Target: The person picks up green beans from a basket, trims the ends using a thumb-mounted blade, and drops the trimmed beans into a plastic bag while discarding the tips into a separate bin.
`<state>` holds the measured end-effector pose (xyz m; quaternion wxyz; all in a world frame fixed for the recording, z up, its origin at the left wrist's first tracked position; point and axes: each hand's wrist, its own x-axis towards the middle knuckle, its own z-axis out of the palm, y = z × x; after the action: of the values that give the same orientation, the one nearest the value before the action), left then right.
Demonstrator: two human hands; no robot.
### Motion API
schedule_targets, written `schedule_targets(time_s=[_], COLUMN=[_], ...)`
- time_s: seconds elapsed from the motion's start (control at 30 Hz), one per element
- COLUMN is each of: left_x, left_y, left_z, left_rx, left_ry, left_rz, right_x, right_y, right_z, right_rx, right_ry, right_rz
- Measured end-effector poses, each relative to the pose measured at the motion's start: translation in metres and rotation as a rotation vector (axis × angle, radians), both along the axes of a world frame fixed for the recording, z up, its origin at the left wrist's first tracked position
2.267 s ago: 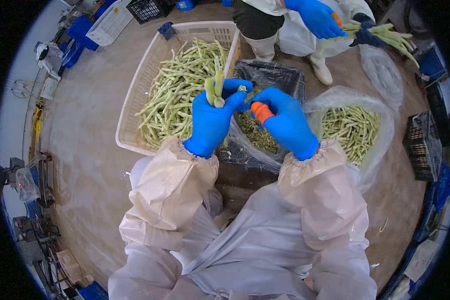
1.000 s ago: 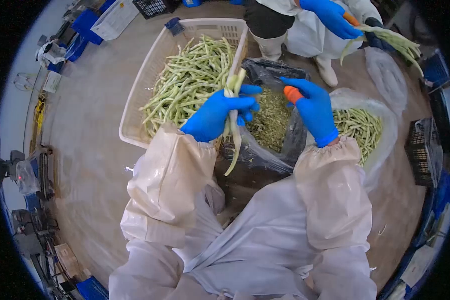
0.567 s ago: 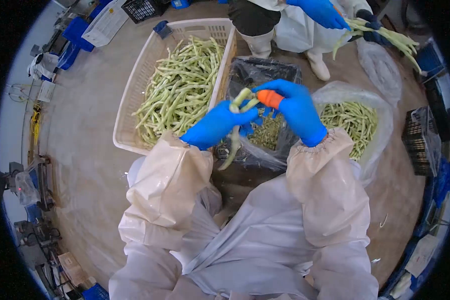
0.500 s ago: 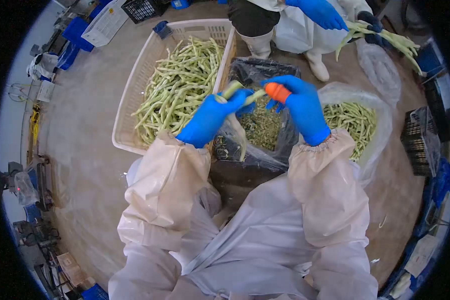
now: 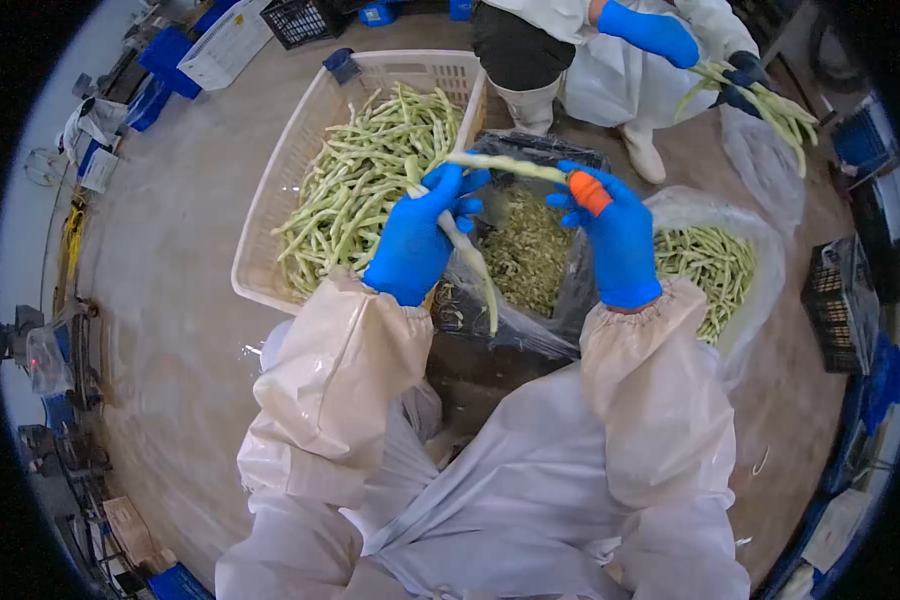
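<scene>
My left hand (image 5: 410,245), in a blue glove, is closed around pale green bean pods, one of which (image 5: 478,265) hangs down below the fingers. A longer bean pod (image 5: 510,166) stretches across from the left fingertips to my right hand (image 5: 618,240). The right fingers pinch its right end against an orange thumb cover (image 5: 589,193). Below the hands is a plastic-lined black crate (image 5: 595,160) with small green trimmings (image 5: 525,255) in it. To the left, a cream crate (image 5: 255,255) holds a heap of long beans (image 5: 365,185).
A clear plastic bag (image 5: 760,225) with cut beans (image 5: 705,275) stands to the right. Across from me a co-worker's gloved hand (image 5: 755,80) holds a bunch of beans (image 5: 780,115). A black crate (image 5: 838,305) stands at far right, with blue bins (image 5: 167,65) at far left.
My hands have drawn slightly apart, and the bean between them shows more of its length. The left hand has turned more upright. The whole view has shifted slightly.
</scene>
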<state>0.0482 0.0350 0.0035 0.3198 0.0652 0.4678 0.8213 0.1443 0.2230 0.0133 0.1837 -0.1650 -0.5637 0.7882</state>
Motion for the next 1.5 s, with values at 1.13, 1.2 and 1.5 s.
schedule_targets(time_s=[1.13,1.2,1.5], left_x=[0.015,0.019,0.012], left_y=[0.002,0.004,0.001], left_z=[-0.008,-0.005,0.036], left_rx=[-0.649,-0.740,-0.514], left_ry=[0.690,0.683,0.385], left_rz=[-0.292,-0.284,0.073], right_x=[0.011,0.008,0.005], right_y=[-0.019,-0.018,-0.018], right_z=[-0.010,-0.019,-0.002], right_rx=[1.198,1.177,0.280], right_ry=[-0.074,-0.040,-0.051], right_rz=[0.298,0.239,0.402])
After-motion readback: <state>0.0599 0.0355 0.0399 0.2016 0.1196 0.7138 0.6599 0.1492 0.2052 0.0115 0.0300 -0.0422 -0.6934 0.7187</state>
